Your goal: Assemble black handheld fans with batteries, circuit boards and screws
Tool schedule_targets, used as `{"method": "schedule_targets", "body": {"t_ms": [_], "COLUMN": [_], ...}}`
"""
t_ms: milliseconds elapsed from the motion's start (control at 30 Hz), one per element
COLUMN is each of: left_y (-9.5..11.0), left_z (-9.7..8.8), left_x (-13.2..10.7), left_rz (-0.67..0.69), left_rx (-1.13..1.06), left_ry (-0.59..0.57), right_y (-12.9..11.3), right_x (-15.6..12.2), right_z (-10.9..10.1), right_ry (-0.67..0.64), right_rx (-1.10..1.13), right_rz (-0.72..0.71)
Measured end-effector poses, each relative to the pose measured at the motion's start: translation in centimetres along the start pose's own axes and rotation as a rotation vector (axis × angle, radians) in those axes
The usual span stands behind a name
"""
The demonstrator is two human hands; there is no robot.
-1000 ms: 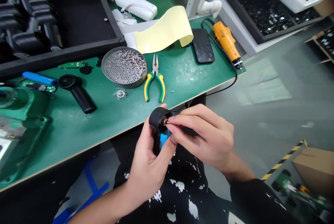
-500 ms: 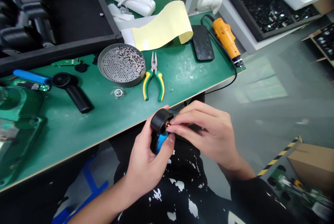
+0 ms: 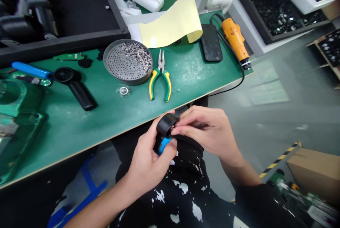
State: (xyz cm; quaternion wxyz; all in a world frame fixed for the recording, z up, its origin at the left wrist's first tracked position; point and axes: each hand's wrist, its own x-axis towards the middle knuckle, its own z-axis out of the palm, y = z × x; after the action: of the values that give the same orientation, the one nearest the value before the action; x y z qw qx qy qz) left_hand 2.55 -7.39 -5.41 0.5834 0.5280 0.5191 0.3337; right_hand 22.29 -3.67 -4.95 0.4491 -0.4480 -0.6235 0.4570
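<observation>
Fan housing (image 3: 166, 125) sits in the left hand (image 3: 148, 164), just off the near edge of the bench (image 3: 191, 79); the fingers wrap it, covering much of its handle. A blue cell (image 3: 165, 144) shows beside the thumb, its lower end hidden. The right hand (image 3: 212, 132) brings thumb and forefinger to the ring's opening, where a speck of copper (image 3: 172, 128) shows; the fingertips mask the rest, so whether they pinch anything cannot be told. On the bench, pliers (image 3: 167, 84) lie beside a dish (image 3: 114, 72) of small metal bits, too fine to make out. A green machine (image 3: 18, 128) is cut off at left.
</observation>
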Motion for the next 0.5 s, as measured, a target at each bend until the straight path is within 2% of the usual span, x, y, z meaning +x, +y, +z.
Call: {"method": "schedule_targets", "body": {"t_ms": [100, 300, 400, 500], "left_y": [-0.3, -0.2, -0.1, 0.0], "left_z": [-0.2, -1.4, -2.4, -3.3], "left_x": [-0.2, -1.2, -2.2, -2.9], "left_rz": [-0.009, 0.044, 0.024, 0.005], "left_rx": [-0.014, 0.013, -0.005, -0.13], "left_ry": [0.003, 0.111, 0.147, 0.25], "right_y": [0.1, 0.2, -0.3, -1.5], "right_x": [0.3, 1.4, 2.5, 3.7], "right_z": [0.5, 2.2, 3.8, 5.8], "right_ry": [-0.007, -0.1, -0.171, -0.189], "right_rx": [0.018, 0.086, 0.08, 0.038], "right_rz": [0.008, 0.003, -0.048, -0.133]}}
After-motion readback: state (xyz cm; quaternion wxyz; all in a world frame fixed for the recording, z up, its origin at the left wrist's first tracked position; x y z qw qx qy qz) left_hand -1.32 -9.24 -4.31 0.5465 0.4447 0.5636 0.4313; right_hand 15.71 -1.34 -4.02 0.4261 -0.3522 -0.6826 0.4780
